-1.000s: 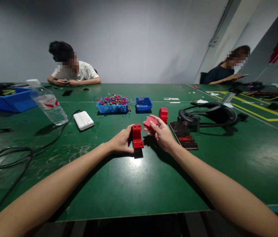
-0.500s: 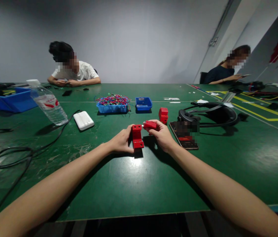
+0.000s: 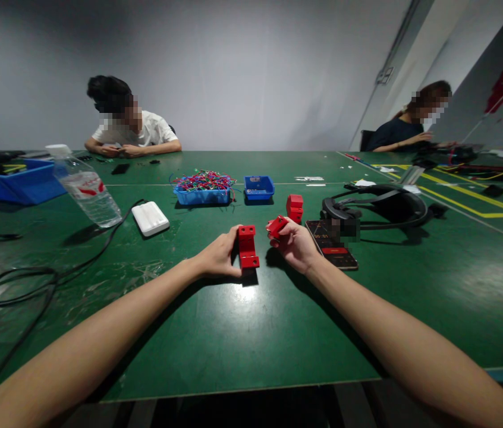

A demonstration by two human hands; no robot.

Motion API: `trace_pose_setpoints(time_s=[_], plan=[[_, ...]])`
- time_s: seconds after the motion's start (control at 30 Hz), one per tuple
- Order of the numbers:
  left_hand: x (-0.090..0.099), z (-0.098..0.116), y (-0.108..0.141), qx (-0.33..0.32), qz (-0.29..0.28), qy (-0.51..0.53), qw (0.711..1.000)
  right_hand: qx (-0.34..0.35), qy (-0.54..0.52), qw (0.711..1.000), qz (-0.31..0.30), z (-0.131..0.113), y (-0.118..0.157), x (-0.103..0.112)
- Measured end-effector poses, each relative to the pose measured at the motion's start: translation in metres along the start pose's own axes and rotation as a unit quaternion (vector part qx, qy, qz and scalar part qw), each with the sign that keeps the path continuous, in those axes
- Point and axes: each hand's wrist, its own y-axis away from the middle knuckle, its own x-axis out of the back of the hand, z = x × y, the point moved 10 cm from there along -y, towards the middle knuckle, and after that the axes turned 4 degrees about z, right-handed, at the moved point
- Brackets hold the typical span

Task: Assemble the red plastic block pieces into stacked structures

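Note:
My left hand is closed on a red bracket-shaped block with small holes, held upright just above or on the green table. Across a small gap, my right hand pinches a smaller red piece, tilted, between thumb and fingers. Behind the right hand stands another red part with a rounded top. A phone with a lit screen lies just right of the right hand.
Blue trays stand ahead, one heaped with coloured wires. On the left are a tilted water bottle, a white box, a black cable and a blue bin. A headset lies right. Two people sit opposite.
My right hand has turned the small red piece to a steeper tilt and drawn it slightly away from the bracket-shaped block. My left hand keeps its hold.

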Motion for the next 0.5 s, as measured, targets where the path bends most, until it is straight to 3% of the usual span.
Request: trace_pose_setpoints(time_s=[0.23,0.5], plan=[[0.001,0.000,0.000,0.000,0.003,-0.001,1.000,0.100,0.108,0.989,-0.012,-0.007,0.000,-0.004],[0.000,-0.002,0.000,-0.007,0.005,-0.010,1.000,0.244,0.268,0.931,-0.033,-0.022,0.009,-0.013]])
